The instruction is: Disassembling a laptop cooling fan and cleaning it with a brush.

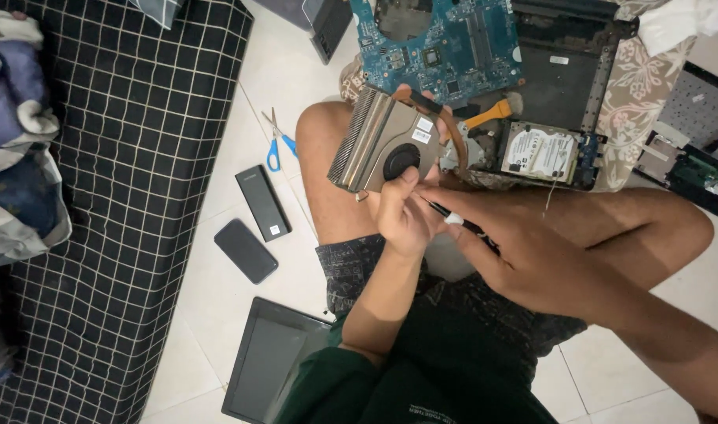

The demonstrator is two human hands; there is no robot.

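Here, a person sits on the floor beside a big black checked mattress [139, 157] at nine o'clock. Up at twelve o'clock lies the open laptop shell [563, 86], with one blue circuit board [437, 43] resting on it and one silver hard drive [540, 151] beside it. So the laptop is already taken apart, and the cooling part is out of it.

That cooling part, a metal fan with fins [382, 145], is in the middle, just above the knees. The left hand [402, 216] is wrapped around its bottom edge. The right hand [532, 263] pinches one thin screwdriver [453, 220], with the tip at the fan. I think it is on a screw, but the fingers hide it.

On the floor toward nine o'clock I count one dark panel [269, 365], one black power bank [263, 202], one phone [246, 250], and one pair of blue-handled scissors [276, 141].
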